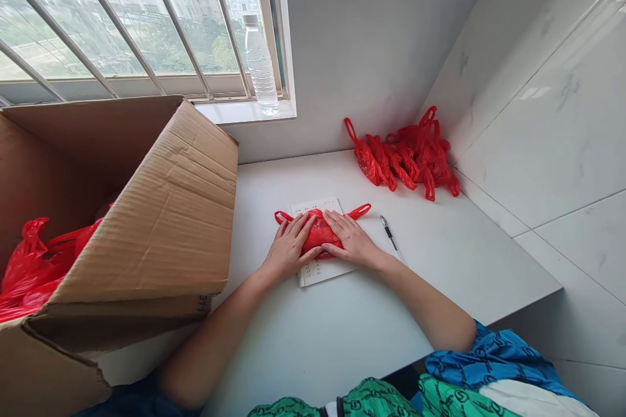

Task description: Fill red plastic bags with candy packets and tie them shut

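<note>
A red plastic bag (pixel 320 234), bunched into a bundle with its two handle loops sticking out left and right, lies on a white notebook (pixel 337 267) with printed or written marks. My left hand (pixel 292 242) rests over the bag's left side, fingers stretched out and thumb along the near edge. Across its right side lies my right hand (pixel 353 238), likewise with straight fingers, the two thumbs almost meeting. Both hands are open and press on the bag, covering much of it. A black-and-clear pen (pixel 388 232) lies just right of the notebook.
An open cardboard box (pixel 161 228) with red plastic bags (pixel 44 267) inside stands at the left. Several bunched red bags (pixel 405 153) lie at the back right of the white table (pixel 469 254), near the tiled wall. A water bottle (pixel 261 68) stands on the windowsill.
</note>
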### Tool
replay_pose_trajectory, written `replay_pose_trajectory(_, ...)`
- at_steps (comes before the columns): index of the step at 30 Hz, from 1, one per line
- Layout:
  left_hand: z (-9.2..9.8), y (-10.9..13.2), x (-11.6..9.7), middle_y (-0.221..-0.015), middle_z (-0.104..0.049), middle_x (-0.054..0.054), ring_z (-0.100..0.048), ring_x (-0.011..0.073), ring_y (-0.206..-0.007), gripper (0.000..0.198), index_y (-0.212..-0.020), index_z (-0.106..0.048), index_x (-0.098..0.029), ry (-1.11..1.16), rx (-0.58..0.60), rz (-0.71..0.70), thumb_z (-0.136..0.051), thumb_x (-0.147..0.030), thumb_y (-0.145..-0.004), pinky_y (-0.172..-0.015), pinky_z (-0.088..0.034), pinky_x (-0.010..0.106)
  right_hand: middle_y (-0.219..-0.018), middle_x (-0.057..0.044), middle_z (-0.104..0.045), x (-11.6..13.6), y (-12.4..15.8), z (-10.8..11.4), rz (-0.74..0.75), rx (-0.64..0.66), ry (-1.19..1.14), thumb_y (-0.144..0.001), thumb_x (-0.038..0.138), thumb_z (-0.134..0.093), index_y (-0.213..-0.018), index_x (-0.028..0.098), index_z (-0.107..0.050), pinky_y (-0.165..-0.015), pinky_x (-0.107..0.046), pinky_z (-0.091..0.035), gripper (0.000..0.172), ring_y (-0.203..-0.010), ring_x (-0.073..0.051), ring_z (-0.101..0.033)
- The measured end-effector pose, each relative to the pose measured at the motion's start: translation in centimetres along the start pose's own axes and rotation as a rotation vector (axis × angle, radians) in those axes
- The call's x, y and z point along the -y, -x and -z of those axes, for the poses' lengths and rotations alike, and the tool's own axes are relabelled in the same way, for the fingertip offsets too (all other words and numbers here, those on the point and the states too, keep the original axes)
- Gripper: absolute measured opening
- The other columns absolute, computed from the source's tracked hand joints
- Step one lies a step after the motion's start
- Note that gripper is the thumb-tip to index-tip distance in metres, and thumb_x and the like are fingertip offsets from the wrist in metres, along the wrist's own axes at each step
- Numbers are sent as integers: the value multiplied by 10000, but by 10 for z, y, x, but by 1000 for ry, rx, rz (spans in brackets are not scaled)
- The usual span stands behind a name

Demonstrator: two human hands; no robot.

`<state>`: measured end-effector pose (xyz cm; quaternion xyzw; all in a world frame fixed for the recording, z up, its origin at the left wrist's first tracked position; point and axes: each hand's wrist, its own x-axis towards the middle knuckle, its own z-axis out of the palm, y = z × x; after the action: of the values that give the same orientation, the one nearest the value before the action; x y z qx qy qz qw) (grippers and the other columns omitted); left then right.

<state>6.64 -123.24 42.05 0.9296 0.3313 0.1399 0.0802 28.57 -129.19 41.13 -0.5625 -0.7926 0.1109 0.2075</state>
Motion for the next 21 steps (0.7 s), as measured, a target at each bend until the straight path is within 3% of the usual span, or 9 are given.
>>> replay_pose_trajectory(4, 2, 0, -1, -1571, -358, 98, -323, 291, -1445, 692, -1556, -264, -245, -2, -34, -12, -431, -573, -970, -1201, -185, 492, -1617, -82, -277, 0, 0, 1, 1, -8, -18, -960, 535, -474, -1582, 229, -184, -1217, -485, -220, 751, -1495, -258, -249)
replay_pose_trajectory(8, 9, 1, -4, -1401, -545, 110, -502, 269, -1280, 621, -1514, -350, -246, 19, -100, 12, -441, -543, -977, -1196, -122, 522, -1584, -111, -345, -1, 1, 10, 58, -89, -37, -943, 563, -497, -1574, 239, -205, -1195, -510, -246, 768, -1449, -277, -340)
replay_pose_trajectory(11, 15, 2, -4, -1190, -648, 89, -571, 242, -1132, 537, -1463, -427, -225, 59, -151, 96, -416, -492, -998, -1146, -232, 489, -1441, -128, -527, -1, 2, 23, 40, -206, -42, -943, 560, -502, -1506, 229, -367, -1126, -507, -330, 667, -1316, -295, -491)
replay_pose_trajectory(13, 18, 2, -4, -1065, -671, 82, -590, 248, -1046, 497, -1394, -510, -213, 64, -151, 168, -442, -488, -985, -1039, -349, 455, -1200, -108, -673, 0, 3, 31, -23, -285, -59, -964, 526, -481, -1325, 224, -569, -996, -428, -433, 479, -1112, -269, -609)
replay_pose_trajectory(15, 22, 1, -5, -952, -676, 67, -607, 243, -939, 409, -1230, -631, -216, 71, -110, 221, -491, -486, -958, -913, -409, 409, -902, -60, -707, 3, 4, 36, -83, -317, -86, -986, 490, -450, -1015, 228, -689, -792, -328, -468, 356, -846, -213, -643)
replay_pose_trajectory(18, 33, 0, -9, -814, -647, 25, -586, 184, -760, 281, -891, -668, -203, 164, -98, 264, -522, -439, -934, -737, -420, 314, -617, -7, -592, 7, 5, 38, -121, -312, -138, -998, 480, -414, -653, 227, -607, -585, -273, -378, 469, -578, -153, -540)
replay_pose_trajectory(21, 53, 1, -23, -752, -588, 0, -519, 138, -672, 277, -800, -596, -190, 332, -286, 288, -511, -413, -941, -627, -397, 250, -566, 2, -544, 9, 6, 37, -135, -358, -238, -991, 509, -410, -598, 221, -566, -560, -265, -354, 512, -538, -140, -499)
